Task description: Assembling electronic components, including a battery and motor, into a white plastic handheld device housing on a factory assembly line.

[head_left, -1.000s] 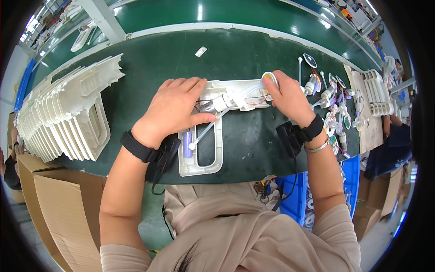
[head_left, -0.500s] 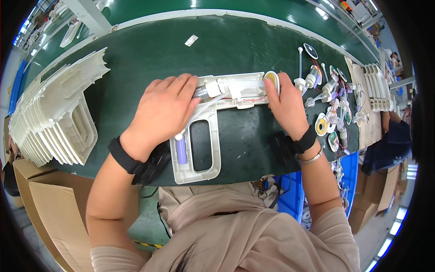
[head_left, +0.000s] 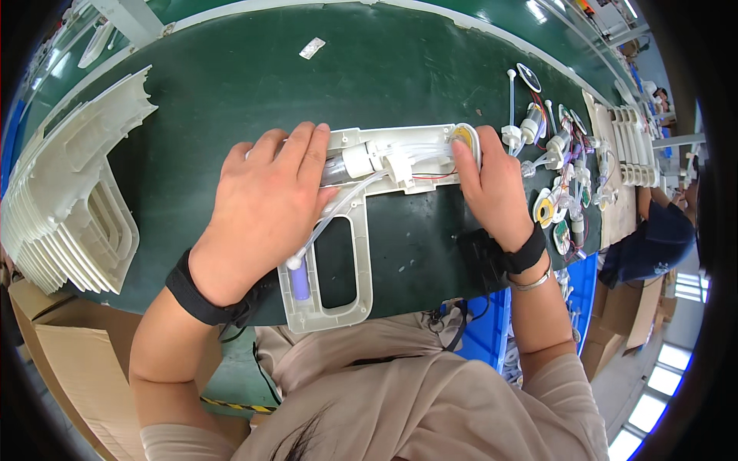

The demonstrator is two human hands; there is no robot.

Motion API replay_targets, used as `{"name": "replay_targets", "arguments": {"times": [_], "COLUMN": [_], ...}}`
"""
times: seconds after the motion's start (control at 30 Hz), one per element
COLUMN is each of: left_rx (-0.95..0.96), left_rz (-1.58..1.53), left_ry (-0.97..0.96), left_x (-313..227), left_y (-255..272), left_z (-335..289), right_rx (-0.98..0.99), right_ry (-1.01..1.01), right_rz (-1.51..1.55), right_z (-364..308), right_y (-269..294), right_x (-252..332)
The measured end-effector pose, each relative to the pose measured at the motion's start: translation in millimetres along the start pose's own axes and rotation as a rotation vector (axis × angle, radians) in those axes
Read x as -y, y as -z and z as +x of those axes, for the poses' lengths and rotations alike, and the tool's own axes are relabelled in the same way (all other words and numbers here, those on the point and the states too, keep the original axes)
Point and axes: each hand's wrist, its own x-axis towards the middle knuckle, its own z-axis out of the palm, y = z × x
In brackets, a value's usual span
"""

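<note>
A white gun-shaped plastic housing half (head_left: 362,265) lies with its inside facing up, its looped handle pointing at me. My left hand (head_left: 261,196) curls over its left end, fingers across a motor-like cylinder (head_left: 334,170) that they partly hide. At the right end, my right hand (head_left: 493,188) pinches a round white cap with a yellow disc (head_left: 464,137) between thumb and fingers. Clear tubing (head_left: 329,215), a white fitting (head_left: 359,160) and a red wire lie in the barrel. A purple cylinder (head_left: 300,283) sits in the handle, below the tube's white ball end.
Stacked white housing halves (head_left: 69,200) stand at the left. Pump, wire and disc assemblies (head_left: 557,154) lie heaped at the right, near more white parts (head_left: 634,146). A small pale packet (head_left: 312,48) lies farther back. Cardboard boxes (head_left: 73,369) and a blue bin (head_left: 488,334) are below the table edge.
My view has shifted slightly, and the housing appears a little nearer. Both hands keep their places at its two ends; the right thumb still presses the round cap.
</note>
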Motion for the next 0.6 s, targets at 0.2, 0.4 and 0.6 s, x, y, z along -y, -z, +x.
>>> {"name": "replay_targets", "arguments": {"times": [0.2, 0.4, 0.6], "left_rx": [0.029, 0.002, -0.048], "left_rz": [0.033, 0.006, -0.010], "left_ry": [0.048, 0.060, 0.044], "left_x": [-8, -6, -10], "left_y": [1, 2, -2], "left_z": [-5, -9, -11], "right_rx": [0.138, 0.225, -0.059], "right_ry": [0.025, 0.047, 0.460], "right_rz": [-0.089, -0.239, -0.120], "right_z": [7, 11, -8], "right_y": [4, 16, 13], "right_x": [-4, 10, 52]}}
